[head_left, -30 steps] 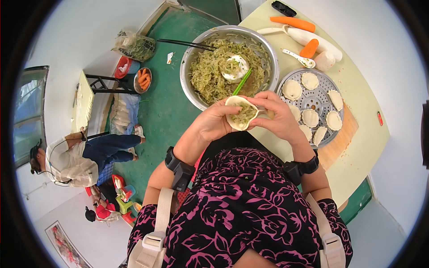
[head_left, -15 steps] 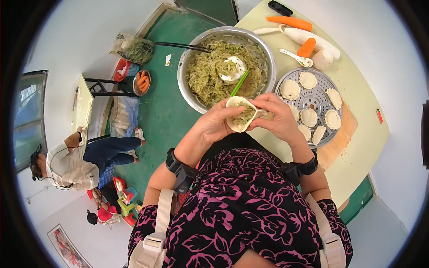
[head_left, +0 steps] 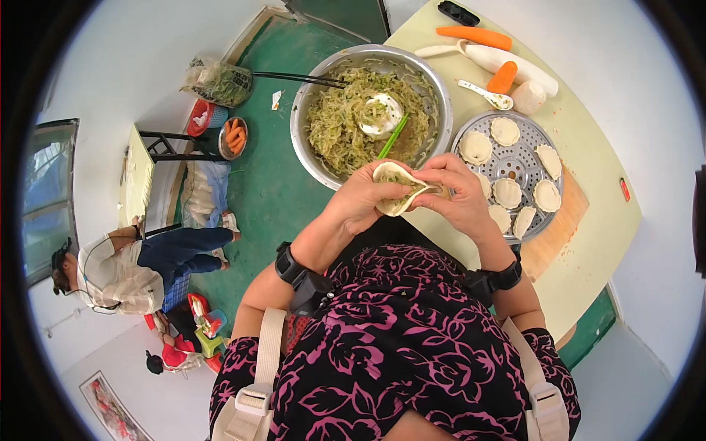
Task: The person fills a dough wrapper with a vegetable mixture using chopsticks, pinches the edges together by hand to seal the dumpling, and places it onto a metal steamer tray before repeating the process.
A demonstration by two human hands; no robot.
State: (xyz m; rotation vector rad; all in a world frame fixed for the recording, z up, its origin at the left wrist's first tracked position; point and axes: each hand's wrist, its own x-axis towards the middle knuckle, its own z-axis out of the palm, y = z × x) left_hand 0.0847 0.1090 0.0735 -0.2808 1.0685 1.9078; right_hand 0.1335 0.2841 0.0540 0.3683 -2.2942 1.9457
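Observation:
A round dough wrapper [head_left: 390, 176] with shredded green filling is held partly folded between both hands, in front of the big bowl. Closed round its left side is my left hand [head_left: 360, 197], thumb over the filling. My right hand [head_left: 457, 192] pinches the wrapper's right edge. The metal bowl [head_left: 300, 140] holds shredded filling [head_left: 334, 121], a white lump [head_left: 381, 117], green stalks [head_left: 394, 137] and dark chopsticks [head_left: 294, 77]. To the right, a perforated steamer tray [head_left: 523, 170] carries several shaped dumplings [head_left: 507, 193].
On the table [head_left: 596, 242] lie carrots [head_left: 474, 37], a white radish [head_left: 515, 65], a spoon [head_left: 485, 94], a black object [head_left: 458, 12] and a wooden board [head_left: 562, 228] under the tray. Two other people [head_left: 118, 272] are at the far left.
The wrapper has been folded further together, its opening now narrower and less filling showing. Both hands remain on it.

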